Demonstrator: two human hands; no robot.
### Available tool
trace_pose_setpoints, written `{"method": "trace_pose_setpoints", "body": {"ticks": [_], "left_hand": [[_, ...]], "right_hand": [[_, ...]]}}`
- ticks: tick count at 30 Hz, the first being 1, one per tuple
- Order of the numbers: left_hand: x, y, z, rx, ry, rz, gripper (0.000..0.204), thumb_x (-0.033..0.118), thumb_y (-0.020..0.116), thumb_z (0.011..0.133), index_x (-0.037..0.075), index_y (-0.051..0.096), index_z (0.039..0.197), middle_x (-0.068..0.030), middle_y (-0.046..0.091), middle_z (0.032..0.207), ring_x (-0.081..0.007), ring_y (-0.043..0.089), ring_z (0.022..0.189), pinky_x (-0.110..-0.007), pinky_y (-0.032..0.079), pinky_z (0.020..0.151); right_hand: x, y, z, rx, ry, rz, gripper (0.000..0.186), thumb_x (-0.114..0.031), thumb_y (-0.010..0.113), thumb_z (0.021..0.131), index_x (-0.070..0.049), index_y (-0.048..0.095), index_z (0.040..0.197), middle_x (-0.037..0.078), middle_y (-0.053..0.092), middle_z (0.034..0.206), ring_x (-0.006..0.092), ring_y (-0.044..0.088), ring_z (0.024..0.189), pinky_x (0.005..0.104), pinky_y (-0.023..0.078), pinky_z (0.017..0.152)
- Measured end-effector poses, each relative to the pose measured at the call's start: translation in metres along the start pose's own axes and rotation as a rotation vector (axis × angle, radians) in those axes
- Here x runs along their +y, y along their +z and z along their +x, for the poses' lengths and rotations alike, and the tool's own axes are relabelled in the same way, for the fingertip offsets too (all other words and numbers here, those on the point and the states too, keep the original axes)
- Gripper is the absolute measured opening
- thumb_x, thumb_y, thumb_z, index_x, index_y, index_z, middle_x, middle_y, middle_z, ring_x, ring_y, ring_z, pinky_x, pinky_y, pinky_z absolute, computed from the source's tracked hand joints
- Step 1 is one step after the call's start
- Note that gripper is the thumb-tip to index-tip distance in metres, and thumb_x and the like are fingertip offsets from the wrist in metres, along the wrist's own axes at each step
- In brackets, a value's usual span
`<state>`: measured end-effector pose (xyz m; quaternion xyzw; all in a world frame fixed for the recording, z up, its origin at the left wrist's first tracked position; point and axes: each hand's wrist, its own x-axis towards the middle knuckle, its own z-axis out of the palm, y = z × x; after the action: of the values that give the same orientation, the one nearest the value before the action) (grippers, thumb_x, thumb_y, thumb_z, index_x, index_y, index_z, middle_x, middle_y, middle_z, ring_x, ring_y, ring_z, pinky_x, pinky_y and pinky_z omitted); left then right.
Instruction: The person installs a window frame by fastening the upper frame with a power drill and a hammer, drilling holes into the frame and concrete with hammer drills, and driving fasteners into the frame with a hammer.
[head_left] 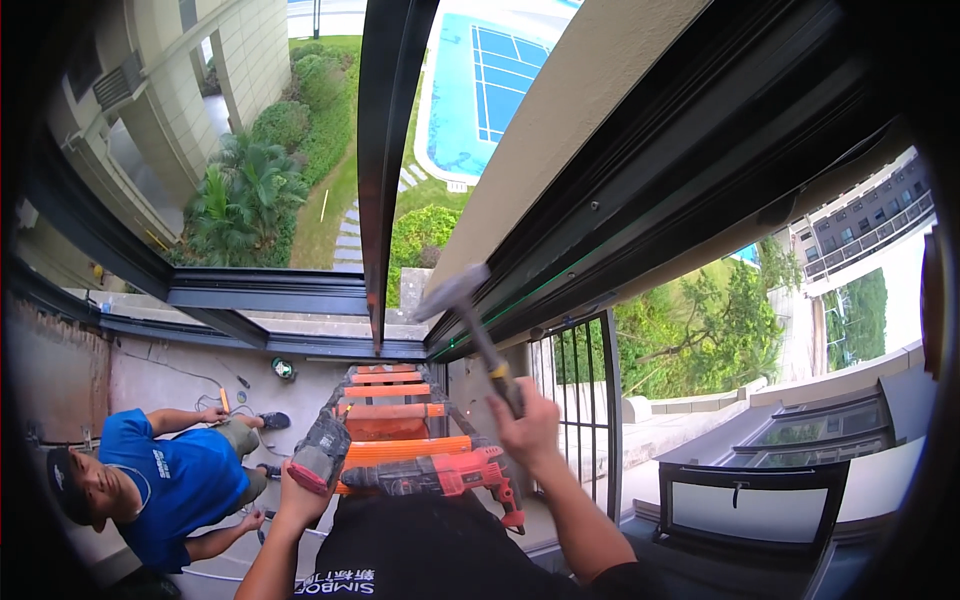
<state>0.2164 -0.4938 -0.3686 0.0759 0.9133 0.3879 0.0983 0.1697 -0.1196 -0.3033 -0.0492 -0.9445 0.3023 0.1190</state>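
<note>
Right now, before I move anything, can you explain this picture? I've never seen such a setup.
There's no machine: a person works bare-handed, seen from the left of two head-worn fisheye cameras, so straight edges bend. The right hand holds a hammer, slightly blurred. The left hand is at a grey-and-red tool; its grip is hard to see. A red power drill lies at the near end of the orange-stepped ladder. At lower left is a co-worker in a blue shirt.

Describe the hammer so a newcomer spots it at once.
Find the orange-stepped ladder at the picture's lower middle. Right of its steps, the wearer's right hand grips the hammer by its lower handle, head up. Unlike the bulky red power tool below, it is slim, with a grey head.
</note>
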Motion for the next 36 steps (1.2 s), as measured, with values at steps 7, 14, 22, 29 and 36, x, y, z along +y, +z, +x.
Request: {"method": "trace_pose_setpoints", "body": {"ticks": [7, 14, 22, 29, 36], "left_hand": [[0.009, 0.012, 0.025, -0.039, -0.035, -0.230, 0.016, 0.014, 0.078, 0.085, 0.000, 0.072, 0.085, -0.0152, 0.073, 0.077, -0.0309, 0.072, 0.070, -0.040, 0.055, 0.068], [-0.003, 0.013, 0.031, -0.244, -0.139, -0.228, 0.023, 0.012, 0.078, 0.087, -0.001, 0.073, 0.105, -0.0166, 0.077, 0.099, -0.0334, 0.075, 0.092, -0.040, 0.057, 0.082], [0.018, 0.005, 0.038, -0.096, -0.080, -0.257, 0.015, 0.011, 0.076, 0.084, -0.002, 0.069, 0.083, -0.0144, 0.071, 0.075, -0.0270, 0.069, 0.066, -0.039, 0.054, 0.065], [0.013, 0.000, 0.039, -0.153, -0.141, -0.231, 0.020, 0.016, 0.078, 0.088, -0.001, 0.070, 0.095, -0.0162, 0.073, 0.088, -0.0316, 0.071, 0.080, -0.040, 0.055, 0.073], [0.018, -0.004, 0.047, -0.228, -0.149, -0.167, 0.021, 0.014, 0.076, 0.090, -0.001, 0.071, 0.104, -0.0168, 0.075, 0.095, -0.0343, 0.074, 0.088, -0.041, 0.056, 0.078]], "right_hand": [[-0.001, -0.091, 0.058, 0.107, 0.087, 0.040, 0.029, -0.025, 0.073, 0.098, -0.003, 0.057, 0.088, 0.014, 0.057, 0.059, 0.0305, 0.058, 0.049, 0.0413, 0.042, 0.050], [-0.005, -0.106, 0.076, 0.106, 0.165, -0.074, 0.029, -0.030, 0.073, 0.097, -0.004, 0.062, 0.091, 0.015, 0.060, 0.061, 0.0352, 0.062, 0.055, 0.0434, 0.046, 0.053], [-0.005, -0.102, 0.074, 0.093, 0.053, -0.194, 0.029, -0.033, 0.074, 0.095, -0.005, 0.065, 0.093, 0.017, 0.065, 0.066, 0.0405, 0.066, 0.060, 0.0475, 0.049, 0.055], [-0.018, -0.102, 0.074, 0.059, -0.020, -0.166, 0.030, -0.033, 0.074, 0.095, -0.005, 0.064, 0.092, 0.018, 0.064, 0.065, 0.0422, 0.066, 0.061, 0.0496, 0.049, 0.056], [-0.010, -0.099, 0.080, 0.083, 0.100, -0.114, 0.031, -0.033, 0.072, 0.096, -0.005, 0.061, 0.089, 0.020, 0.062, 0.064, 0.0435, 0.064, 0.061, 0.0503, 0.048, 0.056]]}}
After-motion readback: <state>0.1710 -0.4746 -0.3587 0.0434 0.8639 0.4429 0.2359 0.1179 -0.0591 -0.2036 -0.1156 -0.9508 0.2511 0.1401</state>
